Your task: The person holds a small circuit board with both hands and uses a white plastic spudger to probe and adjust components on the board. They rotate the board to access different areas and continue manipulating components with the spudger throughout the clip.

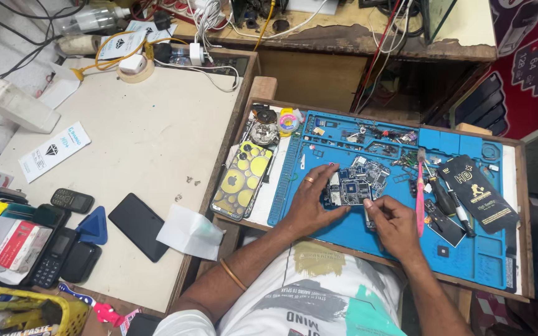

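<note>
A blue circuit board point(351, 190) lies on the blue repair mat point(356, 233) in a wooden tray. My left hand point(312, 202), with a ring on one finger, rests flat on the mat and its fingers press the board's left side. My right hand point(392, 221) is curled at the board's right edge, pinching what looks like a thin tool or small part; I cannot tell which. More boards and metal shields point(373, 171) sit just behind.
A pink toothbrush point(420, 196), a screwdriver point(446, 199) and a black packet point(477, 193) lie to the right. A yellow-dotted phone case point(243, 180) sits at the tray's left. The table on the left holds a black phone point(138, 225), a white cloth point(189, 231) and keypad phones point(73, 200).
</note>
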